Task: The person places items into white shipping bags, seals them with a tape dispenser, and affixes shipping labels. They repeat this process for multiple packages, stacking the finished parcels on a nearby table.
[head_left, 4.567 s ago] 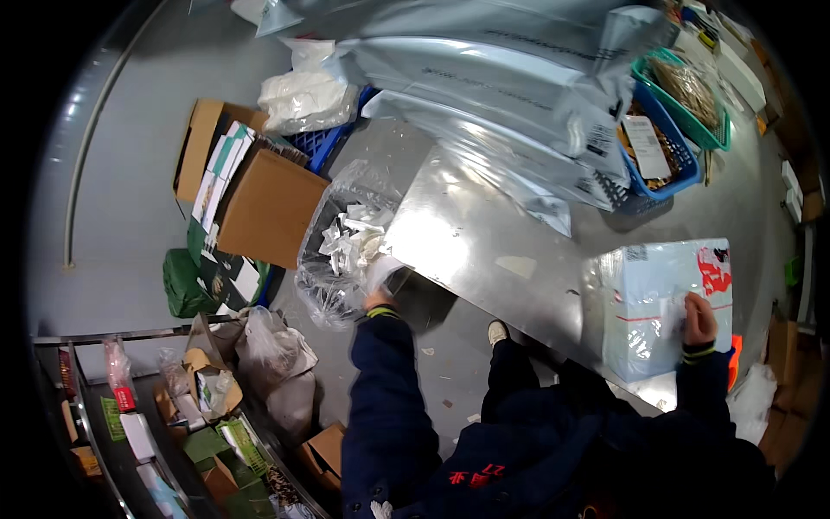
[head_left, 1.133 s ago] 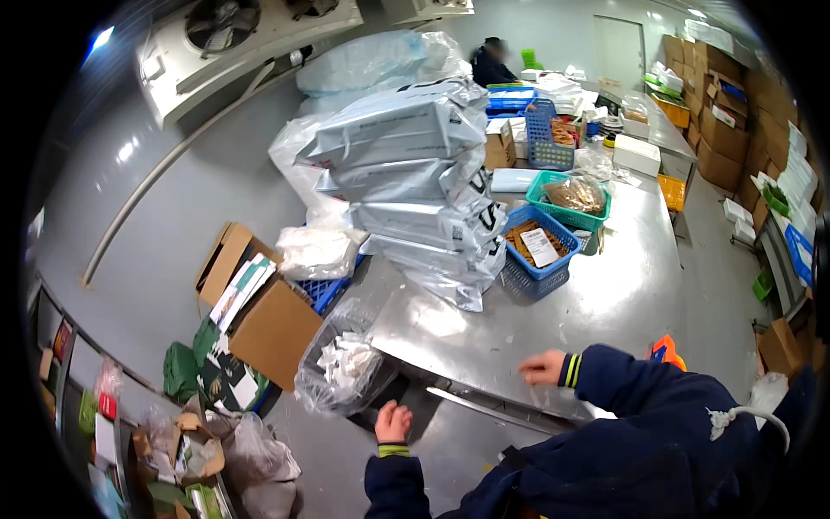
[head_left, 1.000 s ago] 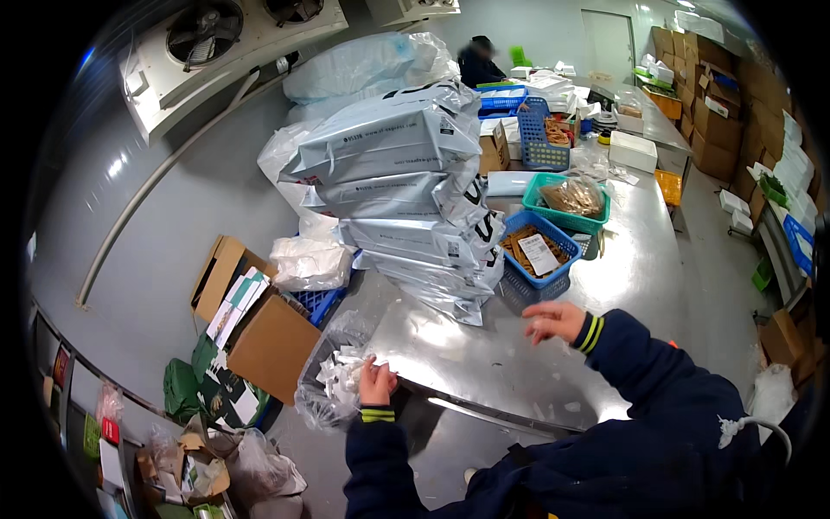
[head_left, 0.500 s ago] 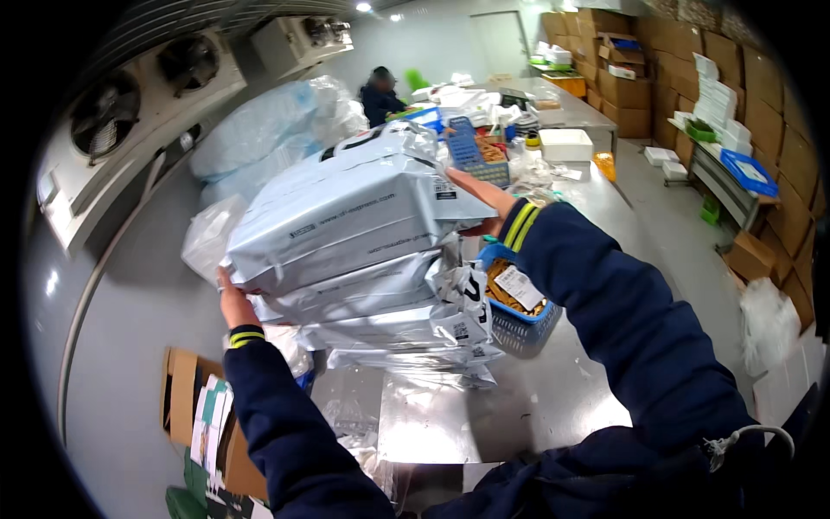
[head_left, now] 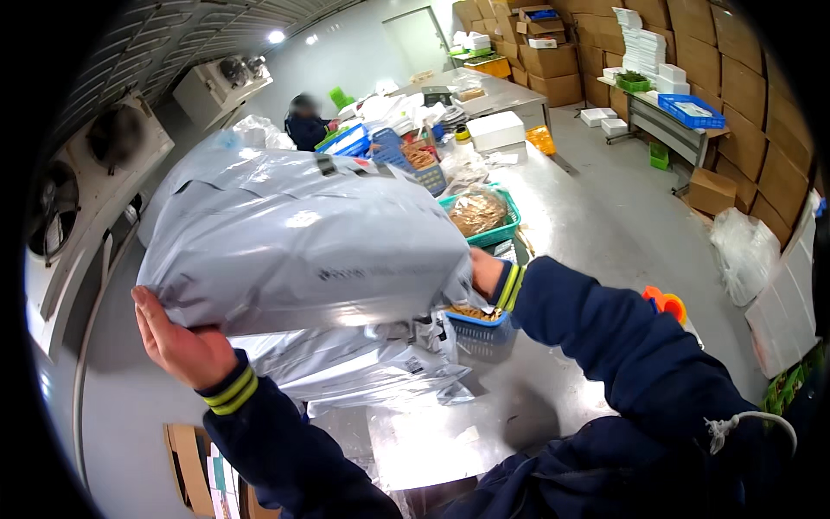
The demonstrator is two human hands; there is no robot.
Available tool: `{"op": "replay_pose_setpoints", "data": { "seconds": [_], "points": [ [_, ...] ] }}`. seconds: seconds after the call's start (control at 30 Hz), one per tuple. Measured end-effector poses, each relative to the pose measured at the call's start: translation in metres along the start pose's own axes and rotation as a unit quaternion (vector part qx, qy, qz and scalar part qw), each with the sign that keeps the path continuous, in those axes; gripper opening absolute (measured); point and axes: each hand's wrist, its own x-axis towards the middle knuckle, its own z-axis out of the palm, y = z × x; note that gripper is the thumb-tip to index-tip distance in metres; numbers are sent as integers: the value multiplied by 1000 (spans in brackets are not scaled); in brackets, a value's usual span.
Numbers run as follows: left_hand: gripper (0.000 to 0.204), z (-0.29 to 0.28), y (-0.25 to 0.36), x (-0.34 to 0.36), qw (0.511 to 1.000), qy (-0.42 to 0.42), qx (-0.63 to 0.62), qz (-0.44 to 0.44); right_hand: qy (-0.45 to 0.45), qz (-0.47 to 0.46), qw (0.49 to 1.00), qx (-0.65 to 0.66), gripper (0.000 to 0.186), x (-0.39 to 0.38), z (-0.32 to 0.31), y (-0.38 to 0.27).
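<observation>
A bulky grey plastic mailing bag (head_left: 303, 233) is held up between my two hands, tilted above a stack of similar mailing bags (head_left: 372, 368) on the metal table (head_left: 519, 363). My left hand (head_left: 186, 342) supports its near left corner, with the fingers along the side and the thumb out of sight. At the other end my right hand (head_left: 486, 272) grips the bag's right edge, its fingertips partly hidden by the plastic. Just below my right hand is a blue basket (head_left: 480, 329) of brown goods. A teal basket (head_left: 510, 221) holding a clear bag of brown goods stands behind it.
Farther along the table are a white foam box (head_left: 496, 130) and a blue-grey crate (head_left: 402, 156). A person (head_left: 304, 125) works at the far left. An orange tape dispenser (head_left: 666, 304) lies right of my arm. Cardboard boxes (head_left: 549, 73) line the back.
The top mailing bag has come up off the stack and nearer to me, held in both hands. My view has turned to the right, and the teal basket now shows.
</observation>
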Motion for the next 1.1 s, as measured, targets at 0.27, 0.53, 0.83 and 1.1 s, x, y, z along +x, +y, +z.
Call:
{"op": "replay_pose_setpoints", "data": {
  "seconds": [0.27,0.53,0.83,1.1],
  "points": [
    [23,75,-43,-179,954,-274,-46,-116,116,313,936,-108,22,-173,-195,94],
    [16,101,-82,-355,920,-330,-53,-205,274,124,929,-216,32,-304,-302,-11],
    [11,74,-34,-346,883,-416,112,-185,172,-10,934,-314,19,-273,-224,-107],
    [12,14,-94,-323,923,-122,151,-332,-10,-288,847,-447,6,-266,-137,-134]
  ]
}}
